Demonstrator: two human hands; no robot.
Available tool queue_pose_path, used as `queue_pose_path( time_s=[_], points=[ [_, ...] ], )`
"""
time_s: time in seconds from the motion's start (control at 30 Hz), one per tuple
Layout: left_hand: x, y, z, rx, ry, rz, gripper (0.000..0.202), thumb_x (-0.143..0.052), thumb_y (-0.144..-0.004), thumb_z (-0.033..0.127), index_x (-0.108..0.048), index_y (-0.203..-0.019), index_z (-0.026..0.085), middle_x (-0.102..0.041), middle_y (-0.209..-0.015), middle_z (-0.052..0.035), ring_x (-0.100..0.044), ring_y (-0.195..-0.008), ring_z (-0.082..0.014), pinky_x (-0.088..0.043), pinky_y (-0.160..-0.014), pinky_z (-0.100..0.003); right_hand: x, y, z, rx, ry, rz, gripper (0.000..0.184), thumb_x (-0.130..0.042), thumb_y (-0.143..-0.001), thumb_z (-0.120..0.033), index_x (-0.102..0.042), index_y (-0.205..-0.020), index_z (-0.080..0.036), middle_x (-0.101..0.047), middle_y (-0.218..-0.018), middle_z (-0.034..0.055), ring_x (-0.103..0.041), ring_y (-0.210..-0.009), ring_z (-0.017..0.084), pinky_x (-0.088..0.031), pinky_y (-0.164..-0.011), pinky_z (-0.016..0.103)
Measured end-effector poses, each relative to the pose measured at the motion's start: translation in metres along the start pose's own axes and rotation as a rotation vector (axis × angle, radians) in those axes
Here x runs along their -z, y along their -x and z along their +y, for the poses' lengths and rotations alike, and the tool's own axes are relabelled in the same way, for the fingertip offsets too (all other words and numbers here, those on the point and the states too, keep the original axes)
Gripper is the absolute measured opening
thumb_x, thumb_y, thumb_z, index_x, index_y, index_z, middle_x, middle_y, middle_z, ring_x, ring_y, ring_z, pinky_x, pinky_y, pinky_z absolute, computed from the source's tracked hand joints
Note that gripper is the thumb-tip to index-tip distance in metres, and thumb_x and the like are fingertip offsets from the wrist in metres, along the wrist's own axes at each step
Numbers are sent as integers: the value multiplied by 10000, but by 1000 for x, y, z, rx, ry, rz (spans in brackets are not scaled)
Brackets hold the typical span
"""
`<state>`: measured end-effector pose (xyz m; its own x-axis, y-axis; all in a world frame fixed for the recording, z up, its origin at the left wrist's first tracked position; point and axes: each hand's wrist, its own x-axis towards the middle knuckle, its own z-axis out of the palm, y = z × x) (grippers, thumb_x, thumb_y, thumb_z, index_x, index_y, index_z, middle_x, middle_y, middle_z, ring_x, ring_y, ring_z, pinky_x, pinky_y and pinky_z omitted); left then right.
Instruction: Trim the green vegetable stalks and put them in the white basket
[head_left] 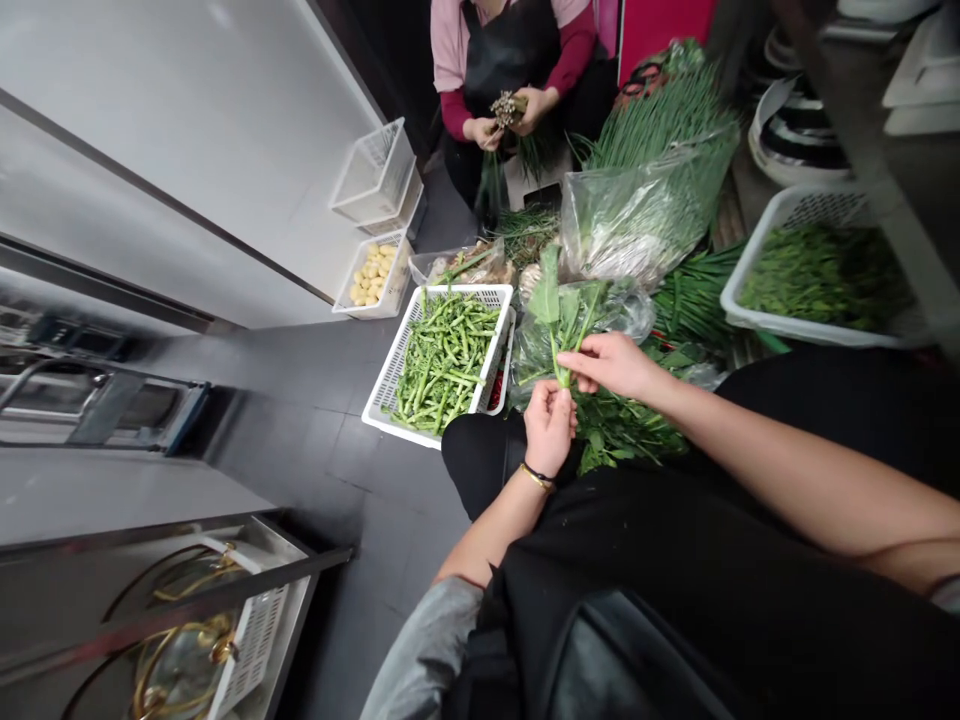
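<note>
Between my two hands stands a leafy green stalk (555, 318), its broad leaves pointing away from me. My left hand (549, 428) pinches the cut lower end of the stalk. Just above, my right hand (611, 365) is closed on the stem with thumb and fingers. Directly left of them is a white basket (381, 388) heaped with cut green stem pieces (446, 360). Loose leafy greens (630, 430) lie below my right hand, and a clear plastic bag (529, 350) of greens sits behind the stalk.
Across from me a co-worker (512, 60) holds a bundle of thin green stems (508, 110). A large bag of long green stalks (645, 210) stands at the back. Potatoes fill a white basket (373, 275) near the wall. At right is a bin of greens (817, 280).
</note>
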<state>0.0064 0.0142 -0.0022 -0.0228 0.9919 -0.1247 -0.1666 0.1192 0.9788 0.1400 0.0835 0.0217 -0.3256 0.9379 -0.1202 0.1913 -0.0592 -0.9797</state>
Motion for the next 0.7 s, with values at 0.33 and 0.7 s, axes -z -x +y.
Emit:
queue_pose_path(
  time_s=[0.33, 0.7],
  points=[
    [1, 6, 16, 251, 467, -151, 332, -629, -778, 464, -491, -821, 165, -453, -627, 24, -347, -403, -38, -202, -314, -152, -29, 18, 16, 16, -407, -7, 363, -580, -761, -533, -575, -730, -171, -576, -583, -1, -537, -509, 108, -445, -504, 236],
    [7, 10, 14, 384, 558, -213, 312, -572, -814, 468, -475, -786, 172, -310, -529, 62, -232, -353, -31, -141, -287, -146, -21, 14, -1, 79, -86, 17, 352, -581, -760, -456, -495, -556, -181, -486, -452, -8, -444, -395, 108, -379, -419, 252]
  ],
)
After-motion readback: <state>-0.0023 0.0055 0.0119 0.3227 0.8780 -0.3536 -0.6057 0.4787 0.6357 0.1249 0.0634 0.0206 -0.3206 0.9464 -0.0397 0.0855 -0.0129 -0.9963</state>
